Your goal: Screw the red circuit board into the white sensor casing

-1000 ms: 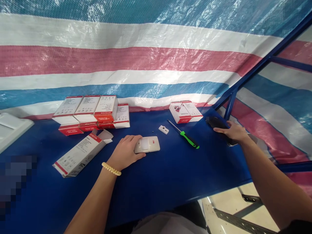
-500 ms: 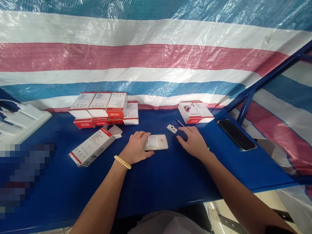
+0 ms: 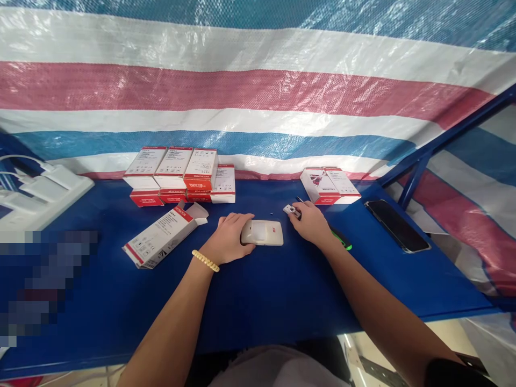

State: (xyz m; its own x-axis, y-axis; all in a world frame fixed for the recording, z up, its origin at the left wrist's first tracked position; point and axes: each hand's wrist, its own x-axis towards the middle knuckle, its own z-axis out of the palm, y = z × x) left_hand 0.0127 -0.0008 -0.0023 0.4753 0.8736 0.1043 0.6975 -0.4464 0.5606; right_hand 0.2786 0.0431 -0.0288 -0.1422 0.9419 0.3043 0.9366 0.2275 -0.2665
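Note:
A white motion detector [image 3: 272, 232] with a curved lens window lies on the blue table. My left hand [image 3: 231, 236] is closed round its left end, fingers along the far edge and thumb along the near edge. To the right, my right hand [image 3: 312, 224] grips a small white plastic bracket [image 3: 288, 208], its fingers covering the bracket's right part. A tool with a black and green handle [image 3: 342, 239], seemingly a screwdriver, lies partly hidden under my right hand and wrist. A tiny dark piece [image 3: 271, 214] rests on the table between the detector and the bracket.
An opened detector box [image 3: 161, 236] lies left of my left hand. Several red-and-white boxes [image 3: 173, 174] are stacked behind it, and two more boxes [image 3: 330, 185] lie back right. A phone [image 3: 397, 224] is at the right, a power strip [image 3: 48, 196] with plugs at the left.
My right hand has moved left onto the small bracket and taken hold of it. More of the green-handled tool now shows. The left hand stays on the detector; the view has shifted slightly.

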